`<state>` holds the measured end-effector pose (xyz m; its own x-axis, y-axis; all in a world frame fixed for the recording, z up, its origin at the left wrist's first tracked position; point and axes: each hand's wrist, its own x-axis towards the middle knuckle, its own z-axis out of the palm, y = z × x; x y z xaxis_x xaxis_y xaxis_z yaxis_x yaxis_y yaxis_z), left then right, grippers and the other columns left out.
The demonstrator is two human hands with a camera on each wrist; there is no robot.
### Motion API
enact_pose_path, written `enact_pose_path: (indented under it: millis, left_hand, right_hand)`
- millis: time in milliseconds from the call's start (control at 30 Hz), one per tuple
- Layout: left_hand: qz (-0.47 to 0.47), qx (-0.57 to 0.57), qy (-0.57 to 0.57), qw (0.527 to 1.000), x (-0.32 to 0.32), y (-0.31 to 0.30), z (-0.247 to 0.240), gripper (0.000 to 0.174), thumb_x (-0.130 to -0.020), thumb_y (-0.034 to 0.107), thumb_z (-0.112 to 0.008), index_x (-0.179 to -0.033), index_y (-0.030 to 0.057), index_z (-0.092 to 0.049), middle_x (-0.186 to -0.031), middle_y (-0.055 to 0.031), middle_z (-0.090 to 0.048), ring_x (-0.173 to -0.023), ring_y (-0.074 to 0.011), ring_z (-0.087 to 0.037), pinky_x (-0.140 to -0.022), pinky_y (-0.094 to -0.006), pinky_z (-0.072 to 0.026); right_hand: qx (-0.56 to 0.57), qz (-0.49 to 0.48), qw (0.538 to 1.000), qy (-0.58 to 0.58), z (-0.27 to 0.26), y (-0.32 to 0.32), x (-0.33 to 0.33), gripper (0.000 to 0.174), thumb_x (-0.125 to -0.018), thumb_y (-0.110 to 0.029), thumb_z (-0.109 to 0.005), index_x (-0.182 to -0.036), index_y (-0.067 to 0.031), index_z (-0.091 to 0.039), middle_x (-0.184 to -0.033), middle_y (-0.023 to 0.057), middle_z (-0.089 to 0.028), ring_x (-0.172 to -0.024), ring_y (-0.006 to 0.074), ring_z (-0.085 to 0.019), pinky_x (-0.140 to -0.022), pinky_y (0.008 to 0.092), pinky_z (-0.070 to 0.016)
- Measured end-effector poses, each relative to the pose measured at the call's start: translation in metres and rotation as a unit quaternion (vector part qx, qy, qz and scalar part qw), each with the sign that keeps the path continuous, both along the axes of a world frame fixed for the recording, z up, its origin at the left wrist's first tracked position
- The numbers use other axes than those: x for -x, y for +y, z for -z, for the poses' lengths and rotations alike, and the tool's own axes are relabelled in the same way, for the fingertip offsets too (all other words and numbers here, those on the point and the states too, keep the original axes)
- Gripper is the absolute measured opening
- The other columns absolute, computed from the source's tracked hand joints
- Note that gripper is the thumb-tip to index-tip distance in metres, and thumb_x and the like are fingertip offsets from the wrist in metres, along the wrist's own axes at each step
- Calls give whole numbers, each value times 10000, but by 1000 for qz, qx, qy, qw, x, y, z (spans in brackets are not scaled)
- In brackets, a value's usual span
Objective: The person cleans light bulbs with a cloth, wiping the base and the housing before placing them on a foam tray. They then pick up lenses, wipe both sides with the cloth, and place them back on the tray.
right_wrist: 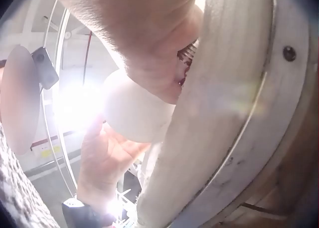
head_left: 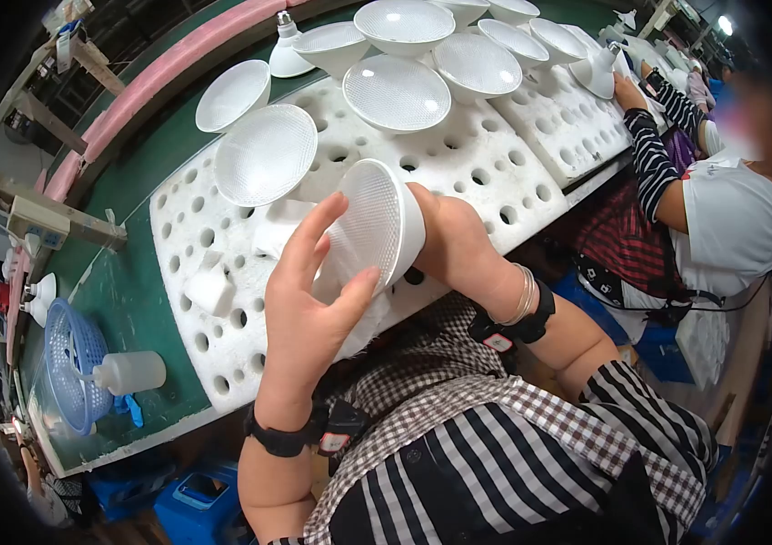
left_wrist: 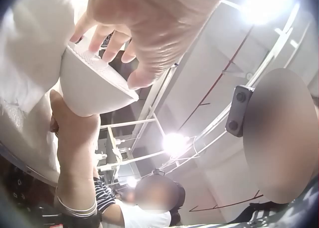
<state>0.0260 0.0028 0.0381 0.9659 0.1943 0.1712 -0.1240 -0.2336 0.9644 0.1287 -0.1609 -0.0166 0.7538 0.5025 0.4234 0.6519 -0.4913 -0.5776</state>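
Observation:
A white reflector light bulb [head_left: 372, 222] with a textured round lens is tilted on its side between both hands, lens facing the left hand. The right hand [head_left: 458, 238] grips it from behind by its narrow end; metal screw threads [right_wrist: 187, 52] show beside that hand in the right wrist view. The left hand [head_left: 299, 300] spreads its fingers across the lens side, thumb at the near rim. In the left wrist view the left fingertips [left_wrist: 77, 37] lie at the lens edge. Below them is a white foam board [head_left: 249, 350] full of round holes.
Several like bulbs [head_left: 397, 94] stand lens up in the foam at the back. A white crumpled wad [head_left: 209, 291] lies on the left. On the green table [head_left: 177, 368] are a squeeze bottle [head_left: 131, 372] and blue basket [head_left: 77, 400]. Another person [head_left: 731, 209] sits at right.

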Motion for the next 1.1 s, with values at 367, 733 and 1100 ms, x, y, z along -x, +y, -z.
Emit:
enact_pose_path:
  millis: [367, 733, 1100]
  left_hand:
    - [-1, -29, 73, 997, -11, -2, -24, 741, -703, 145, -675, -1396, 64, -426, -1343, -177, -539, -1272, -305, -507, -1029, -448, -423]
    - [51, -8, 63, 997, -16, 1, -14, 835, -696, 202, -643, -1466, 76, -346, -1422, -222, -461, -1342, -328, -437, -1071, -434, -368]
    - [-5, 63, 81, 995, -49, 0, -17, 769, -736, 131, -609, -1455, 41, -353, -1333, -224, -540, -1263, -337, -493, -1018, -416, -414]
  right_hand:
    - [11, -27, 998, -54, 1, 1, 8, 299, -718, -80, -662, -983, -68, -526, -676, 134, -637, -606, 356, -614, -531, 437, -473]
    - [1, 10, 998, -55, 7, 2, 11, 250, -730, -64, -636, -955, -64, -525, -665, 139, -627, -597, 357, -606, -522, 441, -467]
    - [36, 14, 996, -82, 2, 3, 15, 235, -744, -79, -625, -960, -69, -533, -674, 129, -632, -616, 357, -617, -531, 437, -477]
